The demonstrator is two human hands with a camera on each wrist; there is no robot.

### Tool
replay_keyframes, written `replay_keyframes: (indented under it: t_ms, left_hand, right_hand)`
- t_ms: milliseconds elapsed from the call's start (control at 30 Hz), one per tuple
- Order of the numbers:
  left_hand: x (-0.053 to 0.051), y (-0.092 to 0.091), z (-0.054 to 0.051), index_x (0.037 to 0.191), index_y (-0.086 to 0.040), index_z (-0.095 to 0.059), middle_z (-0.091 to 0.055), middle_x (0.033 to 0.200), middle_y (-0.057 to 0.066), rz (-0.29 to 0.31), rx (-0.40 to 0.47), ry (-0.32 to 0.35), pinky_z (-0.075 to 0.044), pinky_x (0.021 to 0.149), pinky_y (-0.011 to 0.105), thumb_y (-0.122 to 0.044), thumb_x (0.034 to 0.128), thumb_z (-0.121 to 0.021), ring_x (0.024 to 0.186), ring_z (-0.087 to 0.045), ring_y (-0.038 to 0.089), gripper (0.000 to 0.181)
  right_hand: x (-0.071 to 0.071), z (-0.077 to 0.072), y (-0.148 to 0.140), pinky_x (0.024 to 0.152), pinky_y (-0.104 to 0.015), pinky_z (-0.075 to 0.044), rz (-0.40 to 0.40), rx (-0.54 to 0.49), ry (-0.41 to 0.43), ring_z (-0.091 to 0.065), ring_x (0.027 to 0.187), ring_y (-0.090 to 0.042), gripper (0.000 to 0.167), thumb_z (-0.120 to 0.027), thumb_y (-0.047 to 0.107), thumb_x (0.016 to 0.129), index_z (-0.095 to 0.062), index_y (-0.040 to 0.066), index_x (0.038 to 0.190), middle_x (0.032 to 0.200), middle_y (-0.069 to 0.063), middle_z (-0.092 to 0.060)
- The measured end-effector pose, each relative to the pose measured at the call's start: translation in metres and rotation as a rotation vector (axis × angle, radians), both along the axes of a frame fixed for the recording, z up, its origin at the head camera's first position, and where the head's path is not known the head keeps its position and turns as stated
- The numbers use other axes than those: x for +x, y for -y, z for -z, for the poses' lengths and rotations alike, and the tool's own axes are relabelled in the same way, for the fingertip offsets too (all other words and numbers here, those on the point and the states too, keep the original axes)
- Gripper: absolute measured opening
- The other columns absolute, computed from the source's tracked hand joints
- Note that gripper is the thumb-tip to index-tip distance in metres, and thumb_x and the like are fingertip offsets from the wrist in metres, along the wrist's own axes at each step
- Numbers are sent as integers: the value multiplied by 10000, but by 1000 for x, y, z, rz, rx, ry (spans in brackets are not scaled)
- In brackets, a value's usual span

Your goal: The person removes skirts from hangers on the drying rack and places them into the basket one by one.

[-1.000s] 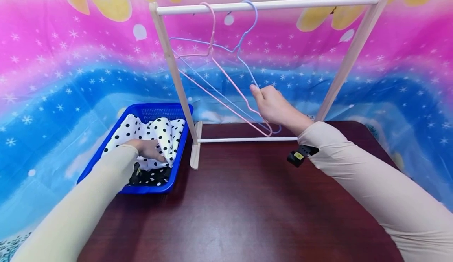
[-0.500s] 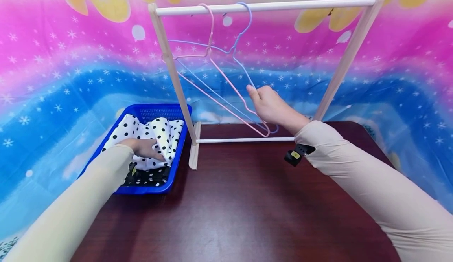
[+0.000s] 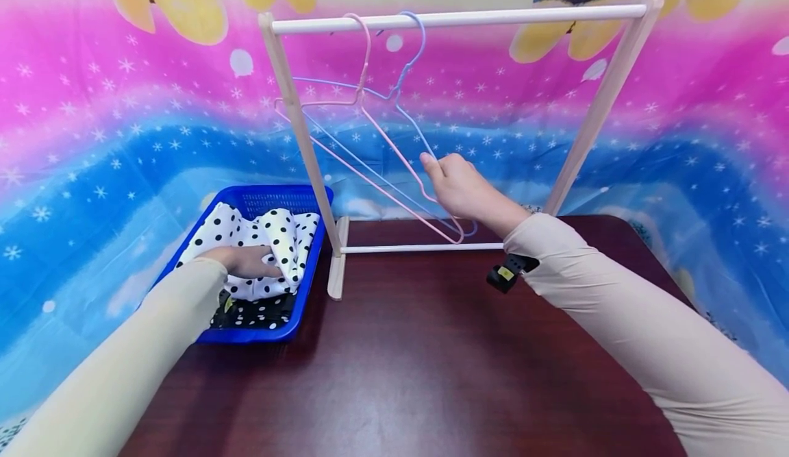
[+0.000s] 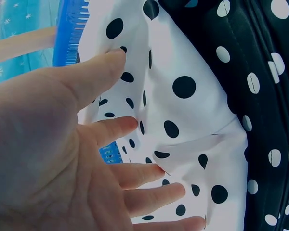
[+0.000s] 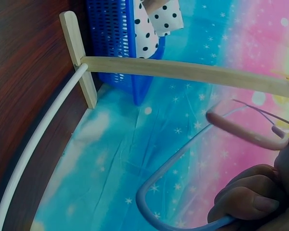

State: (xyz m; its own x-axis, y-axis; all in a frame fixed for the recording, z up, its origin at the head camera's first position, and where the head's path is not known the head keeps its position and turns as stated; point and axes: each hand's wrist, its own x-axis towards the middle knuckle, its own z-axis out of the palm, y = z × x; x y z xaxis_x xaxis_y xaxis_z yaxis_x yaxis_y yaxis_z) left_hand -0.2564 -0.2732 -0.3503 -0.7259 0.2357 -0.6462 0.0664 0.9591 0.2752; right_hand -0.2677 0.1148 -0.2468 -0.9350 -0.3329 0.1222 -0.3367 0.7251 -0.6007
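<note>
In the head view my right hand (image 3: 459, 184) grips the right arm of a light-blue wire hanger (image 3: 409, 66), which hooks over the rack's top bar. A pink wire hanger (image 3: 365, 59) hangs to its left, and its lower right corner is close to my hand. In the right wrist view my curled fingers (image 5: 248, 195) lie round the blue wire. My left hand (image 3: 246, 262) is in a blue basket (image 3: 246, 334), touching white cloth with black dots (image 3: 286, 231). The left wrist view shows those fingers (image 4: 149, 199) spread on the cloth. Black cloth with white dots (image 4: 260, 96) lies beside it.
A wooden clothes rack (image 3: 592, 121) with white bars stands on a dark red-brown table (image 3: 394, 368). The basket sits beside its left post (image 3: 302, 128). A patterned backdrop (image 3: 154, 101) hangs close behind.
My right hand has moved left with the blue hanger, bringing its hook closer to the pink one's along the bar. My left hand stays on the cloth, shifting only slightly.
</note>
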Motion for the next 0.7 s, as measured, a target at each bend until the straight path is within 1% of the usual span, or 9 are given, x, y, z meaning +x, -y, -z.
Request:
replay_keyframes:
  t_ms: [200, 367, 500, 700]
  left_hand:
    - [0, 1, 1, 1578, 78, -103, -182, 1612, 363, -20, -10, -16, -282, 1173, 666, -483, 1055, -432, 1478, -212, 561, 834]
    - [0, 1, 1, 1568, 81, -163, -234, 1597, 360, -26, -27, -30, -315, 1156, 659, -482, 1059, -416, 1463, -263, 553, 799]
    - [2, 2, 1, 1559, 75, -205, -276, 1578, 361, -31, -17, -39, -348, 1133, 656, -475, 1060, -417, 1444, -303, 552, 772]
    - [4, 1, 1, 1554, 81, -212, -276, 1577, 362, -50, -6, -48, -356, 1127, 657, -465, 1061, -420, 1442, -306, 552, 765]
  right_hand:
    - [1, 0, 3, 479, -263, -301, 1, -3, 2, -313, 471, -130, 581, -281, 407, 1112, -383, 147, 603, 520, 31, -312]
    - [1, -1, 5, 489, -268, -304, -8, -14, 14, -311, 470, -129, 588, -284, 413, 1111, -422, 135, 611, 513, 33, -318]
    - [2, -1, 6, 499, -274, -311, -20, -21, 23, -311, 469, -129, 598, -277, 418, 1111, -451, 125, 619, 511, 33, -324]
    - [2, -1, 9, 510, -285, -309, -35, -28, 25, -304, 478, -133, 615, -271, 423, 1110, -471, 109, 620, 519, 28, -342]
